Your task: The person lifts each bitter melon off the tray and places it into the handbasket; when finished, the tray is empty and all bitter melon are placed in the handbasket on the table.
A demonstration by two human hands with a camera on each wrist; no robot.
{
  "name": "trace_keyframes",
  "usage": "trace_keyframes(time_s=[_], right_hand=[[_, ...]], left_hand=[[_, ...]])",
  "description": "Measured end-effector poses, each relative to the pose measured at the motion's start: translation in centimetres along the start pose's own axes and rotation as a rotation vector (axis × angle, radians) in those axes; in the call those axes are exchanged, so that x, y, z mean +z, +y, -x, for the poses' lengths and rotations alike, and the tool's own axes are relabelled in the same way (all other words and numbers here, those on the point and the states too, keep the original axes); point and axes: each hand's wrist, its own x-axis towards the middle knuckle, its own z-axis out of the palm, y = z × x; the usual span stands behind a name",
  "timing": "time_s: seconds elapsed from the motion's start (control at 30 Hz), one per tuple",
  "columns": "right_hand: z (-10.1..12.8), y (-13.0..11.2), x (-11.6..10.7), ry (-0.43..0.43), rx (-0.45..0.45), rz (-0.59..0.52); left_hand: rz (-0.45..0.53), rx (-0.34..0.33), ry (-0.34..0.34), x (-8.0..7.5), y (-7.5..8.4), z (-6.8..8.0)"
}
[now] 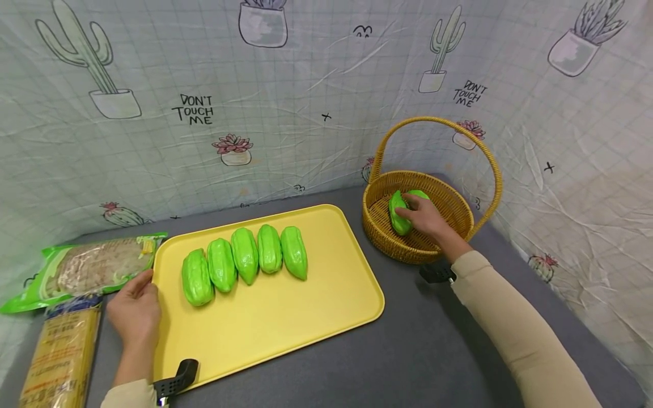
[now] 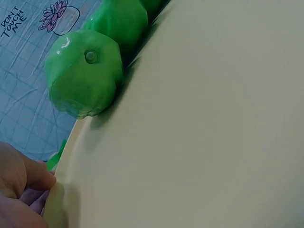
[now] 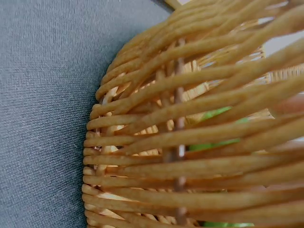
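Head: right hand (image 1: 424,216) on vegetable (image 1: 400,226); wrist: wickerwork (image 3: 213,168)

"DON'T TOUCH ME" is printed twice on the cloth (image 1: 291,130); print on the yellow packet (image 1: 58,360) cannot be read.

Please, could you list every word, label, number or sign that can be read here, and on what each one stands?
"DON'T TOUCH ME": on the patterned cloth, twice in the head view, also visible in the left wrist view.
"X": small marks on the same patterned cloth.
Yellow packet: printing too small and blurred to read.
Green-edged packet: nothing legible.
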Motion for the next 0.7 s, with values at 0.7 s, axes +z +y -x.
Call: trace_keyframes(time_s=[0.7], right_hand=[[4.4, -7.0, 3.2, -0.031, -0.298, -0.159]], left_hand=[[0.004, 0.000, 0.007, 0.0, -0.1, 0.0]])
